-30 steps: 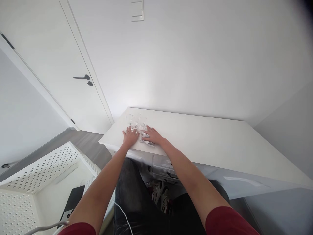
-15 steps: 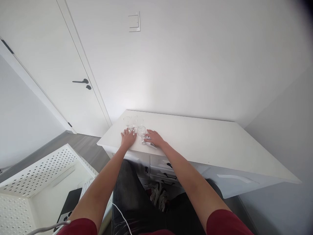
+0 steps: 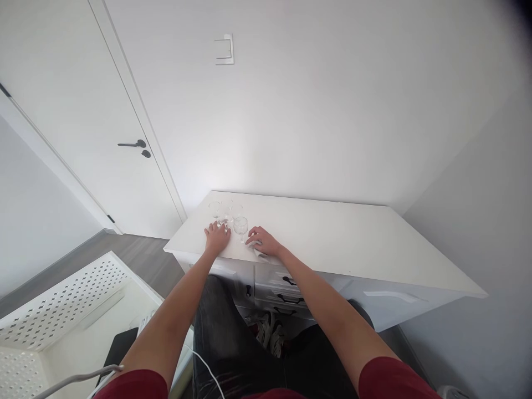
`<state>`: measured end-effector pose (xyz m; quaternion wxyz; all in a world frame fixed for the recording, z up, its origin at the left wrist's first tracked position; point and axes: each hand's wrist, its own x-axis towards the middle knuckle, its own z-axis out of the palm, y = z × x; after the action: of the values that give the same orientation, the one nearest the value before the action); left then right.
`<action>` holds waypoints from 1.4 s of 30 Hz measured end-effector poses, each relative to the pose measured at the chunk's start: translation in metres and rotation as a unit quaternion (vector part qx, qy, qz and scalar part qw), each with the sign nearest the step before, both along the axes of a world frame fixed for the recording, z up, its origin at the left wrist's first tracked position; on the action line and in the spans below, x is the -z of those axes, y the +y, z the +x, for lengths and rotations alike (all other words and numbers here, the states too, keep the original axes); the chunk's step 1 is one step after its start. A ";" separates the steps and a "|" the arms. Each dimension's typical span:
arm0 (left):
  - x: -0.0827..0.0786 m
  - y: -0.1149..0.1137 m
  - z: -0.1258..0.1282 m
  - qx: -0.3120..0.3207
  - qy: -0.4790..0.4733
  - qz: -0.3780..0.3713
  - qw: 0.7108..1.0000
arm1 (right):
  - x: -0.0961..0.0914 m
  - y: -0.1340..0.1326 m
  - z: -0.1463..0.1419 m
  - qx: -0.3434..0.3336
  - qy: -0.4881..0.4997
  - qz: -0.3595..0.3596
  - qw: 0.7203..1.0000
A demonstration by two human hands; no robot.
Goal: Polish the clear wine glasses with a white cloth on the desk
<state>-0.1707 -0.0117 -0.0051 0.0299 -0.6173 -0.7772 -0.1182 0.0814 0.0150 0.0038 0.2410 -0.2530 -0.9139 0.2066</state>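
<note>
A clear stemmed glass (image 3: 240, 225) stands upright on the white cabinet top (image 3: 316, 238), between my two hands. My left hand (image 3: 218, 238) lies palm down on the surface with its fingers spread, beside a cluster of clear glasses (image 3: 215, 207); its fingertips are close to them, and I cannot tell whether they touch. To the right of the single glass, my right hand (image 3: 266, 243) rests with curled fingers over a crumpled white cloth (image 3: 261, 253). Most of that cloth is hidden beneath the palm. The glasses are faint against the white surface.
Below the top are drawers with dark handles (image 3: 290, 300). A white perforated bin (image 3: 83, 288) stands at lower left, with a cable (image 3: 78, 377) running above it. A door (image 3: 83, 111) lies left, and a wall borders the cabinet's back.
My right hand has drawn slightly away from the single glass, toward the cabinet's front edge, with the cloth under it. My left hand stays in place. The view has shifted a little.
</note>
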 end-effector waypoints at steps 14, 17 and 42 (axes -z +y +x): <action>-0.012 -0.007 0.005 -0.009 -0.007 -0.008 1.000 | -0.011 -0.021 -0.006 0.012 -0.111 0.050 0.993; -0.014 -0.010 0.005 -0.009 -0.009 -0.004 1.000 | -0.006 -0.024 -0.005 0.014 -0.089 0.049 0.995; -0.043 -0.111 0.029 0.036 -0.273 0.382 0.882 | 0.022 -0.031 0.124 0.357 0.001 -0.003 0.934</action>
<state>-0.1421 -0.1232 0.0383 0.0461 -0.5291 -0.6262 -0.5708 0.2056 -0.0158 -0.0181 0.2992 -0.5633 -0.7622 0.1103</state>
